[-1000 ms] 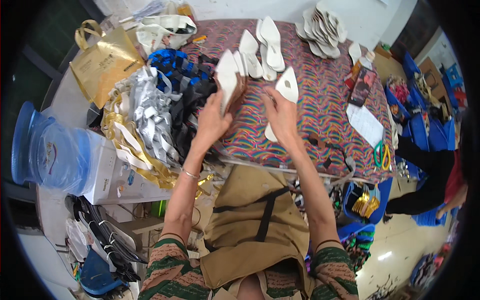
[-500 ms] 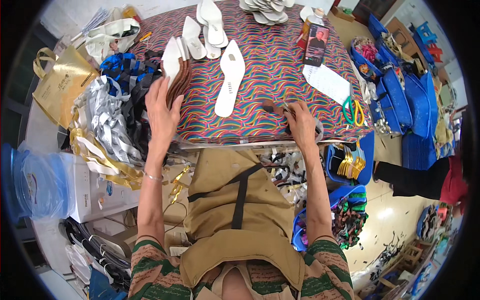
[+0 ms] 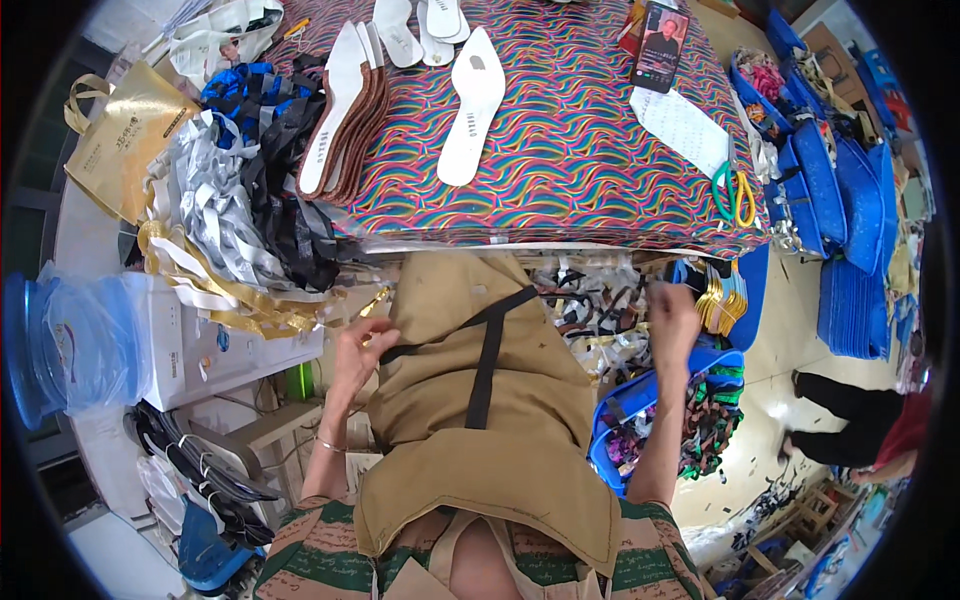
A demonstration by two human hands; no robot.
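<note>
My left hand (image 3: pixel 362 350) is off the table, over the left side of my tan apron (image 3: pixel 450 385). Its fingers are loosely bent and apart, with nothing visible in them. Out past the table's front edge, my right hand (image 3: pixel 676 322) is raised beside a stack of gold-edged pieces (image 3: pixel 722 300). Motion smears its curled fingers, so any held thing cannot be made out. On the patterned table lies a single white pointed insole (image 3: pixel 473 110). Left of it stands a fanned stack of white-topped brown insoles (image 3: pixel 345 120); more white insoles (image 3: pixel 400 35) lie farther back.
Silver and black strips (image 3: pixel 215 200) heap at the table's left. A phone (image 3: pixel 661 48), a white sheet (image 3: pixel 685 130) and green-and-yellow-handled scissors (image 3: pixel 735 195) are at the right. Below, a blue bin (image 3: pixel 620 400) holds scraps. A person in dark trousers (image 3: pixel 850 425) is on the right.
My left hand has left the insole stack and drawn back toward me. My right hand has moved off the table, right and nearer; the small brown piece no longer shows there. The view has shifted.
</note>
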